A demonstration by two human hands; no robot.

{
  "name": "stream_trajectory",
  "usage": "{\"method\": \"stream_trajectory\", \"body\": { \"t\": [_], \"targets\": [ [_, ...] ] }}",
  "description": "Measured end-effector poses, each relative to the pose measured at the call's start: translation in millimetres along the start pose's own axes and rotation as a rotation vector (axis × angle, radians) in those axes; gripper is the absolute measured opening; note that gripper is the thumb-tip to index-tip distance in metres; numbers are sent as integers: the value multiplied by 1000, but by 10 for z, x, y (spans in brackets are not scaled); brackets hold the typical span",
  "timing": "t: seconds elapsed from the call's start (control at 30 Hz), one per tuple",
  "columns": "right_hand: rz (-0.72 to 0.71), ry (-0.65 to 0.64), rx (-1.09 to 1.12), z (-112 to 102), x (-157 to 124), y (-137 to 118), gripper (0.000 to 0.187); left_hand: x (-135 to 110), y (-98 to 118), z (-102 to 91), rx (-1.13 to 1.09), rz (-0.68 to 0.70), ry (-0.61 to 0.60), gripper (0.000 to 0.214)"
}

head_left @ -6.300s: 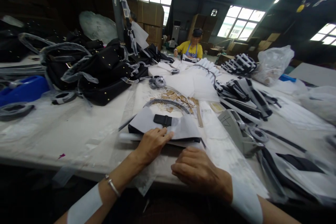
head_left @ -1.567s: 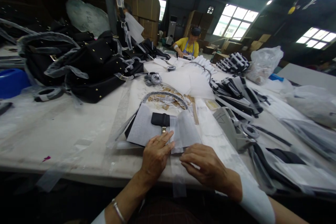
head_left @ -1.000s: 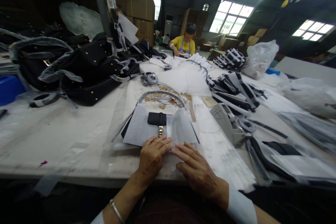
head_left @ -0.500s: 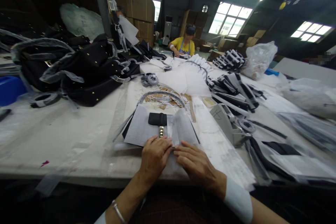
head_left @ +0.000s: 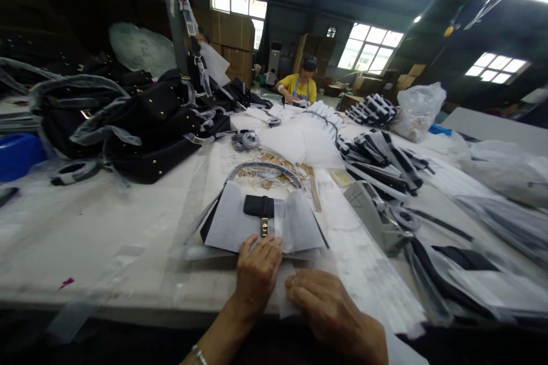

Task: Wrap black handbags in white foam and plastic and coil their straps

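A black leather handbag flap [head_left: 259, 206] with a gold clasp [head_left: 264, 227] lies on the table, and a grey felt sheet [head_left: 229, 219] is folded out to either side of it. Most of the bag is hidden under that sheet. My left hand [head_left: 258, 271] rests flat on the sheet's lower edge, just below the clasp. My right hand [head_left: 325, 308] lies curled at the table's near edge, over a strip of translucent film [head_left: 282, 291] that hangs from the sheet.
A curved grey bag handle [head_left: 261, 168] lies beyond the bag on scattered tan scraps. A grey machine [head_left: 370, 214] stands to the right, near striped straps [head_left: 379, 159]. Black bags in plastic [head_left: 145, 142] are piled left. A co-worker in yellow [head_left: 299, 88] sits at the far end.
Both my hands have drawn back toward me, and the right one has dropped below the sheet's edge with the film strip. The clasp shows fully, and the view has tilted slightly.
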State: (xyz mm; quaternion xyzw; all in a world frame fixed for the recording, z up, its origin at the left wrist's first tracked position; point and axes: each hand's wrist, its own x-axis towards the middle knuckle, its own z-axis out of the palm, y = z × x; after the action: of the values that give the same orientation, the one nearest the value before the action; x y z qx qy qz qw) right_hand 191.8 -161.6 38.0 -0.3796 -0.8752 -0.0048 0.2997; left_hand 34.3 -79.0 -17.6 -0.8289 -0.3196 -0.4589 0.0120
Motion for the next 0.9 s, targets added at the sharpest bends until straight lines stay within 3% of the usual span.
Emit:
{"method": "stream_trajectory", "body": {
  "t": [0.2,0.37,0.47,0.6,0.7,0.8,0.9],
  "targets": [
    [199,-144,-72,-265,437,310,19,12,22,-140,-66,-13,-96,27],
    [449,-363,-74,-288,764,579,15,107,79,-227,-126,-174,-179,8],
    [537,-436,-68,-257,862,683,18,163,123,-160,-13,-238,-165,14],
    [548,-410,10,-156,834,819,13,202,157,-48,162,-238,-135,18],
    [640,-366,112,-45,747,931,6,220,155,-7,227,-230,-128,19],
    [752,-306,201,61,680,1013,4,218,124,-10,217,-202,-89,14],
    [819,-269,249,127,653,1055,4,178,70,-50,144,-79,-78,23]
  ]
}}
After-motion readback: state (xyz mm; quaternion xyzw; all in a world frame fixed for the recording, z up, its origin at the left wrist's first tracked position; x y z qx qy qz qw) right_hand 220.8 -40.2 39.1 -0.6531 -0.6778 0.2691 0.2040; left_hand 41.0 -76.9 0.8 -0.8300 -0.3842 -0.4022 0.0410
